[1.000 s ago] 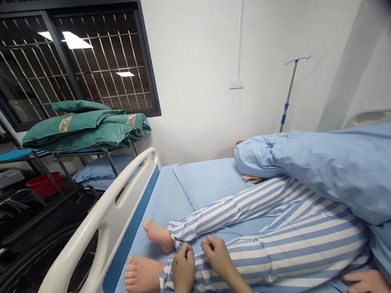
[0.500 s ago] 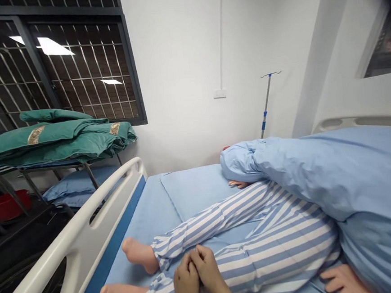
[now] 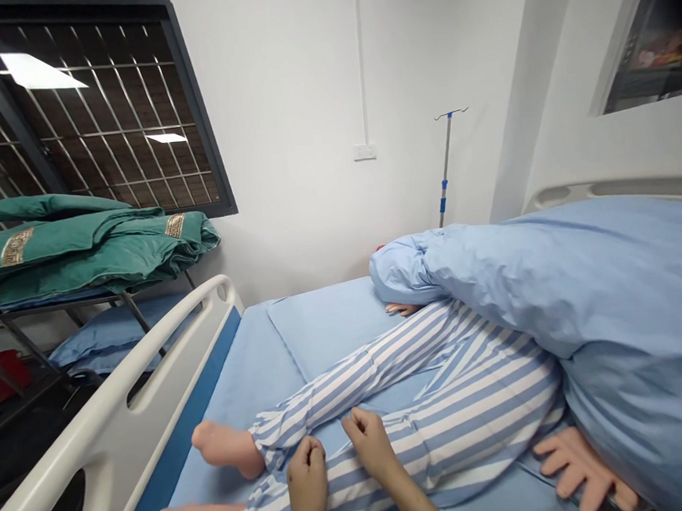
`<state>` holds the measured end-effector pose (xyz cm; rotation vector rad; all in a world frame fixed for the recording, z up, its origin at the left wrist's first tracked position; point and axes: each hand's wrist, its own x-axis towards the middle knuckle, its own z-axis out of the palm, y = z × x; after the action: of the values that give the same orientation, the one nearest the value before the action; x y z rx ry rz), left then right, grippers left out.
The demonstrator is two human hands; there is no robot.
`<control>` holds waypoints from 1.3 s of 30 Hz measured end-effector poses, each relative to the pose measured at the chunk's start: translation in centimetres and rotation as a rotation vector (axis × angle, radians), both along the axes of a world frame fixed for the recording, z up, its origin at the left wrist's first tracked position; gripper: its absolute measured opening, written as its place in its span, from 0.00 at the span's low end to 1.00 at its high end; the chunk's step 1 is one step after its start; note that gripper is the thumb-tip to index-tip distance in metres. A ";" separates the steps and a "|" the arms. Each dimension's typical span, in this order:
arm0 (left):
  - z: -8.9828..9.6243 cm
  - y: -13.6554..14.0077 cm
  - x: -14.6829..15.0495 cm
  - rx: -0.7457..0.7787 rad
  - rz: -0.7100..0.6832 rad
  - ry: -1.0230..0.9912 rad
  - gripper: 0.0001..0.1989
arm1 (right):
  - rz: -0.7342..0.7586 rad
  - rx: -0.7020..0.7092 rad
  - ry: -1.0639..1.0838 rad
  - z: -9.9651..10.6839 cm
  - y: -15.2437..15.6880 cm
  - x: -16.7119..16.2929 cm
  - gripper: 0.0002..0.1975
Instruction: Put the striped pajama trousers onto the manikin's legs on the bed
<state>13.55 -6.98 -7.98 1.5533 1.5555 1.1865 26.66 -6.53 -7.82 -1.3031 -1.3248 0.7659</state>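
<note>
A care manikin in blue-and-white striped trousers (image 3: pixel 484 421) lies on a blue-sheeted bed (image 3: pixel 333 307). Its bare feet (image 3: pixel 229 449) point left and its upper body is hidden under a blue quilt (image 3: pixel 555 278). Over the nearer trouser leg, around the shin, is my left hand (image 3: pixel 307 478), its fingers curled closed. My right hand (image 3: pixel 372 446), also closed, is a short way to the right, near the knee of that same leg. A gap separates the two hands, and I see nothing in either. One manikin hand (image 3: pixel 585 468) sticks out from the quilt at lower right.
A white bed-end board (image 3: pixel 117 415) rises along the left. Beyond it, green folded quilts (image 3: pixel 80 244) lie on a metal-framed rack, with a red basin (image 3: pixel 0 381) below. An IV pole (image 3: pixel 445 172) stands by the wall behind the bed.
My hands, earlier together, have come apart: the left moved left, the right slightly right and up. The camera view has shifted a little to the right.
</note>
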 end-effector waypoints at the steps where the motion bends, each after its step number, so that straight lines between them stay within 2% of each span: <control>1: 0.6 0.1 0.3 0.005 0.006 -0.045 0.09 | -0.002 -0.002 0.030 0.1 0.0 0.0 0.16; 4: 2.5 0.4 2.0 0.048 0.002 -0.166 0.09 | -0.014 -0.005 0.121 0.4 0.1 0.2 0.16; 6: 3.0 0.5 3.7 0.055 -0.022 -0.232 0.09 | -0.022 -0.008 0.184 0.5 0.2 0.5 0.16; 8: 2.6 0.5 5.3 0.030 -0.045 -0.222 0.09 | -0.030 -0.012 0.247 0.4 0.3 0.6 0.16; 10: 1.5 0.3 6.3 0.012 -0.043 -0.104 0.09 | -0.038 -0.016 0.292 0.2 0.3 0.7 0.16; 14: -0.3 0.2 6.7 0.024 -0.017 0.103 0.10 | -0.057 -0.016 0.289 0.6 0.3 0.5 0.16; 19: -0.3 0.4 6.3 0.034 -0.044 0.117 0.11 | -0.040 0.011 0.175 2.1 0.0 1.8 0.16; 23: -0.5 0.3 6.5 0.056 -0.030 0.122 0.11 | -0.085 0.017 0.063 1.4 -0.1 3.5 0.17; 28: -0.5 0.2 6.4 0.037 -0.070 0.055 0.10 | -0.098 0.019 0.055 0.0 -0.2 4.2 0.16; 35: 2.4 0.5 8.6 0.007 -0.105 -0.180 0.09 | -0.111 0.012 0.191 0.4 0.1 4.9 0.16; 39: 1.8 0.4 10.7 0.001 -0.105 -0.207 0.10 | -0.116 0.008 0.249 0.2 0.1 4.9 0.16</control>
<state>24.24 -6.56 -6.21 1.4443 1.3241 1.2464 31.58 -6.47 -7.64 -1.2236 -1.0444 0.8122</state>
